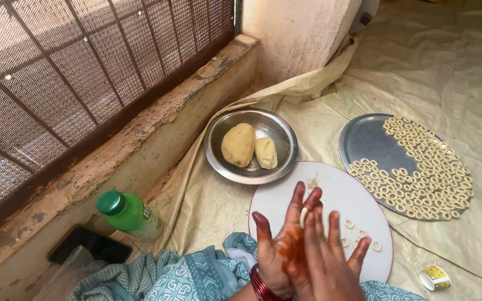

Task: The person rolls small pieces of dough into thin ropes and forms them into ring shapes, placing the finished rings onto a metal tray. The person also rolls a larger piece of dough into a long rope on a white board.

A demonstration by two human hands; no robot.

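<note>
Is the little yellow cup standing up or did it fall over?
Fallen over. The yellow cup lies on its side on the sheet, its open mouth facing left.
</note>
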